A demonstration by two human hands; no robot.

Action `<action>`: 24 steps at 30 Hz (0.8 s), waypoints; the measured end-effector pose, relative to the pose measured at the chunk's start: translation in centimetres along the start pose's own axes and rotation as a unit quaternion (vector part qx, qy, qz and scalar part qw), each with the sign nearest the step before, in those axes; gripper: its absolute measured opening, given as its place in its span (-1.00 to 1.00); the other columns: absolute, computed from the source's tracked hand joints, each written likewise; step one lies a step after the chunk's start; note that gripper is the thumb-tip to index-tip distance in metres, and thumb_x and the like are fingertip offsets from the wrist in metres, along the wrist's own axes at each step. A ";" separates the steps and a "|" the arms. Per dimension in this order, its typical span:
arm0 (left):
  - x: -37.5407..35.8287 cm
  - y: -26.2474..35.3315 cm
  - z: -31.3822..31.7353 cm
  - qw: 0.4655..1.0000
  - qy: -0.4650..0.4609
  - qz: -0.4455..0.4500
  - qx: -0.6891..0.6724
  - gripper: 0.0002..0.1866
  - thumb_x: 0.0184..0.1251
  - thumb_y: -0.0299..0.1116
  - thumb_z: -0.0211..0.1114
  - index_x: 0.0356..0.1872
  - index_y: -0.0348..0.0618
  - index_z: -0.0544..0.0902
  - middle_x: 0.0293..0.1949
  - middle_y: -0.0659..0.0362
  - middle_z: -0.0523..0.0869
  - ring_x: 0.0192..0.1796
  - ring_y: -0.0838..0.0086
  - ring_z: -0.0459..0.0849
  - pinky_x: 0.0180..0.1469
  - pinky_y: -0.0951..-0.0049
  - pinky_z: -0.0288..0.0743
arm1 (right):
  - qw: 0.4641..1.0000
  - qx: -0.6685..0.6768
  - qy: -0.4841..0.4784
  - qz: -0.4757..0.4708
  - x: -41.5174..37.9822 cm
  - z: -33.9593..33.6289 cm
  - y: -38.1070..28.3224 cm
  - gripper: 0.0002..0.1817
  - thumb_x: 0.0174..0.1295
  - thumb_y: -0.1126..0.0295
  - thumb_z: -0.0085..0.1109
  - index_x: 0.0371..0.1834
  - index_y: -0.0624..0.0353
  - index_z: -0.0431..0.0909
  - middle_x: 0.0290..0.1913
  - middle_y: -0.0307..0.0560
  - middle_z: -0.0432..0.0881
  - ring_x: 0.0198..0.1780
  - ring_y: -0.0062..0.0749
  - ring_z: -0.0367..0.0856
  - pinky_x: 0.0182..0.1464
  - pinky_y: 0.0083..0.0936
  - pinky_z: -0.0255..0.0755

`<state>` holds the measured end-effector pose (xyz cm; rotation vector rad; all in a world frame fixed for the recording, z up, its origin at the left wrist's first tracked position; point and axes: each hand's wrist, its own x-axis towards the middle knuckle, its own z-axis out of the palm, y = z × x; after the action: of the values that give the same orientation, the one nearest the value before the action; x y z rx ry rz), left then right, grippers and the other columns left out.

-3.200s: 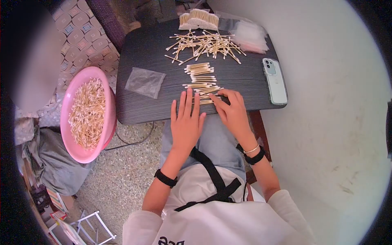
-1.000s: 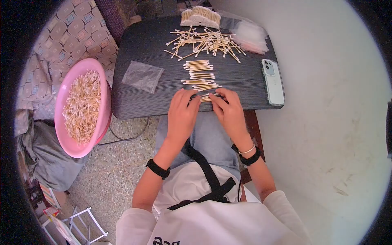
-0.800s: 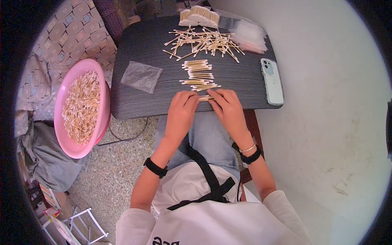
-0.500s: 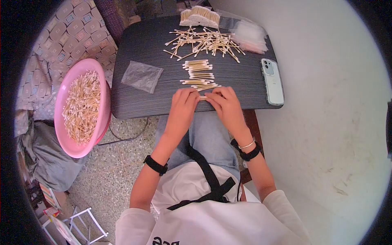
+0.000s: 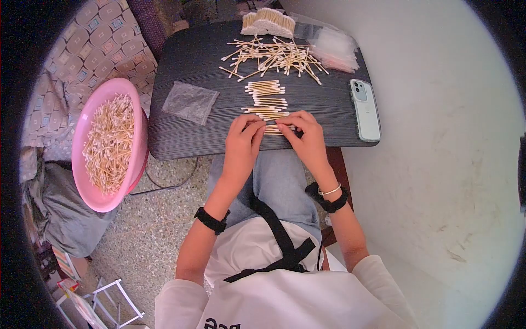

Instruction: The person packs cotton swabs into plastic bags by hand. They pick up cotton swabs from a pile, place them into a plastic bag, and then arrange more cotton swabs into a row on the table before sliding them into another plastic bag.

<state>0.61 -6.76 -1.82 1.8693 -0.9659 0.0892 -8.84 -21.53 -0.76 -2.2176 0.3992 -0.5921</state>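
Note:
Near the front edge of the black table, my left hand (image 5: 244,143) and my right hand (image 5: 304,138) face each other with bent fingers. Between their fingertips lies a small group of cotton swabs (image 5: 272,130), its ends touched from both sides. My hands are closed around this group, the left at its left ends and the right at its right ends. Just beyond my fingers, a column of swabs in small rows (image 5: 268,101) runs away from me. Farther back is a loose scattered pile of swabs (image 5: 274,56).
Bundled swabs (image 5: 268,23) stand at the table's back edge, beside clear plastic bags (image 5: 335,49). A phone (image 5: 365,109) lies at the right, an empty clear bag (image 5: 190,102) at the left. A pink basin (image 5: 138,159) full of swabs stands left of the table (image 5: 230,140).
My hands have shifted slightly. More swabs now show between my fingertips, and the nearest row of the column looks straighter.

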 end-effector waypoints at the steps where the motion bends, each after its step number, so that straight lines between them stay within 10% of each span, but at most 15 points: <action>1: 0.0 0.0 0.0 1.000 0.003 -0.002 -0.001 -0.85 0.21 -0.54 0.36 -0.20 -0.29 0.70 -0.15 0.08 0.67 -0.09 0.23 0.66 -0.02 0.32 0.53 | 1.000 0.004 0.004 0.001 0.0 0.0 -0.1 -0.81 0.17 0.44 0.35 -0.14 0.13 0.75 -0.23 -0.19 0.65 -0.20 -0.45 0.56 -0.24 -0.55 0.39; 24: -1.2 0.4 -0.5 0.994 -0.003 0.088 0.068 -0.84 0.21 -0.49 0.34 -0.18 -0.21 0.63 -0.07 0.13 0.69 0.00 0.20 0.64 0.09 0.20 0.47 | 0.990 -0.102 -0.006 -0.093 -0.2 -1.5 -0.1 -0.85 0.14 0.48 0.29 -0.22 0.24 0.64 -0.23 -0.05 0.54 -0.12 -0.11 0.50 -0.02 -0.26 0.44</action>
<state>-0.29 -5.75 -1.78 1.9045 -1.1534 0.2608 -9.75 -22.34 0.10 -2.4719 0.2565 -0.6601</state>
